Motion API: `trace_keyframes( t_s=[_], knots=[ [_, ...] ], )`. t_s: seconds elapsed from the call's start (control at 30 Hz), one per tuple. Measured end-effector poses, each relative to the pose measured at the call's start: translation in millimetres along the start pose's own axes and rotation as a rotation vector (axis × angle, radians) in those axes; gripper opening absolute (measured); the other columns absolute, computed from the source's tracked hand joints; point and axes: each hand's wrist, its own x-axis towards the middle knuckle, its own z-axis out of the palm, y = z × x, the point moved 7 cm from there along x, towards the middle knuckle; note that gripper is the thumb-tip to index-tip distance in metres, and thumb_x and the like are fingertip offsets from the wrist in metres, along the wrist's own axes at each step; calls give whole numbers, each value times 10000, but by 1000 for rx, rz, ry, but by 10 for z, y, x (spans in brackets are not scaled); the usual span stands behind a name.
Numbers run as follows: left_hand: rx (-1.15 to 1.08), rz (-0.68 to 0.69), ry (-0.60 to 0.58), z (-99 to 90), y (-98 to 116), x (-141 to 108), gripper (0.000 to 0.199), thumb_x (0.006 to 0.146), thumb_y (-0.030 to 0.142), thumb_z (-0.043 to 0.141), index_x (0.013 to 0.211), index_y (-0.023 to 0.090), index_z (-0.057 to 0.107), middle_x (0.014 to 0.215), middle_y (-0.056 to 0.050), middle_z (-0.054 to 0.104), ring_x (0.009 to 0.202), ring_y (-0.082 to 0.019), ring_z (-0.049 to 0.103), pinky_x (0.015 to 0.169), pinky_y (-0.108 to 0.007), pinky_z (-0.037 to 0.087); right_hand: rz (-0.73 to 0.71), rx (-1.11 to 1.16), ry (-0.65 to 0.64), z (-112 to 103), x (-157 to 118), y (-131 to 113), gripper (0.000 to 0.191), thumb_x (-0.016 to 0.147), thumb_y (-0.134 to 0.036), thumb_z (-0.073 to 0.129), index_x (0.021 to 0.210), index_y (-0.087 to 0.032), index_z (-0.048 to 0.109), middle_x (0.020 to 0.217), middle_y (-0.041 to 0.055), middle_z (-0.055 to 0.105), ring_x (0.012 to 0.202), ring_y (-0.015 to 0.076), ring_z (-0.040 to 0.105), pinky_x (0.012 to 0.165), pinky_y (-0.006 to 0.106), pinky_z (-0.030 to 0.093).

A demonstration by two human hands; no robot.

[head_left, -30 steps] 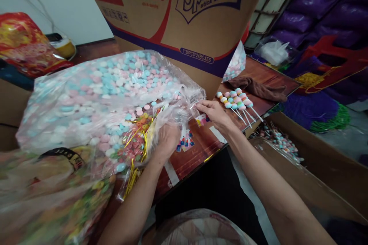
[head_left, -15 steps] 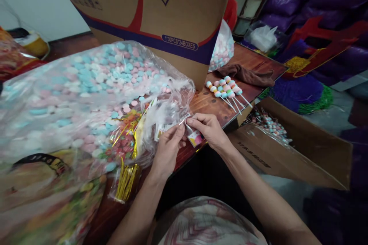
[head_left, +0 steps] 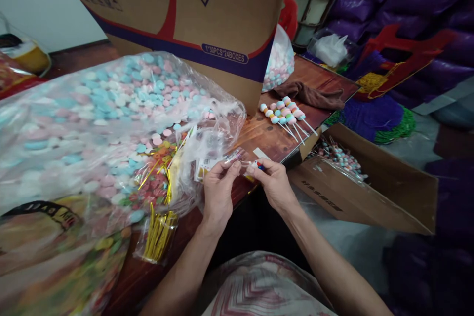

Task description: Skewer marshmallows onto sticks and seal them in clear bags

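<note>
Near the table's front edge, my left hand (head_left: 219, 187) pinches a small clear plastic packet (head_left: 237, 156) between thumb and fingers. Close beside it, my right hand (head_left: 274, 185) is closed on the packet's other end, where red, blue and yellow colour shows; its fingers hide much of it. A small white strip (head_left: 262, 153) lies just beyond the right hand. Left of my hands are fruit-coloured gummy candies (head_left: 157, 180) and a pouch of gold twist ties (head_left: 160, 236). Marshmallow skewers (head_left: 284, 108) lie grouped on the table farther off.
A big clear bag of pastel marshmallows (head_left: 111, 91) spreads over the left side. Behind it stands a tall printed carton (head_left: 218, 19). A brown cloth (head_left: 314, 95) rests on the table (head_left: 255, 133). On the right, below the table, an open carton (head_left: 400, 197) holds several wrapped skewers (head_left: 342, 158).
My hands have turned the packet, and its bright printed part is now mostly under my right fingers. A white strip shows behind the right hand. The whole view has shifted slightly.
</note>
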Motion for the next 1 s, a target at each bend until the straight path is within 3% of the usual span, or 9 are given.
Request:
trace_keyframes(
  t_s=[0.17, 0.27, 0.37, 0.47, 0.63, 0.87, 1.0],
  knots=[
    [-2, 11, 46, -38, -11, -45, 306, 668, 357, 865, 617, 159, 639, 625, 35, 610, 615, -69, 533, 671, -202, 454, -69, -90, 44, 21, 26, -43, 323, 799, -450, 782, 663, -178, 672, 644, -15, 552, 607, 139, 454, 608, 267, 372],
    [-109, -68, 6, -36, -32, -47, 278, 700, 415, 839, 731, 172, 709, 762, -5, 692, 689, -99, 593, 683, -228, 478, -104, -187, 17, 31, 35, -114, 364, 836, -474, 738, 640, -183, 638, 622, -20, 507, 604, 141, 420, 595, 269, 336],
    [-146, -117, 10, -53, -10, -43, 231, 654, 334, 874, 767, 177, 747, 845, -25, 730, 754, -116, 635, 712, -238, 497, -120, -234, -26, 14, 33, -140, 356, 848, -443, 734, 632, -183, 623, 614, -26, 478, 600, 137, 396, 586, 268, 307],
    [-94, -44, 69, -98, 58, -32, 215, 612, 271, 891, 742, 171, 752, 807, -16, 726, 740, -109, 629, 723, -231, 496, -125, -227, -45, -6, 24, -130, 322, 852, -396, 743, 642, -183, 623, 634, -25, 482, 618, 139, 410, 603, 270, 314],
    [25, 121, 153, -185, 88, -28, 245, 670, 333, 859, 814, 176, 737, 810, -1, 709, 738, -114, 621, 746, -252, 493, -136, -180, 48, -26, 4, -101, 320, 826, -390, 757, 625, -186, 614, 622, -27, 484, 608, 138, 409, 603, 269, 328],
    [79, 99, 168, -292, 60, -56, 311, 757, 475, 774, 743, 174, 694, 760, -9, 687, 687, -119, 607, 677, -251, 484, -151, -237, 70, -50, 11, -89, 387, 839, -434, 730, 593, -191, 555, 608, -30, 420, 597, 136, 366, 586, 271, 301],
    [132, 124, 200, -297, 93, -61, 261, 755, 452, 775, 806, 207, 701, 876, -29, 709, 824, -155, 639, 759, -276, 501, -157, -236, 55, -3, -10, -86, 403, 872, -433, 689, 589, -191, 533, 614, -27, 413, 599, 134, 358, 584, 268, 303]
  ],
)
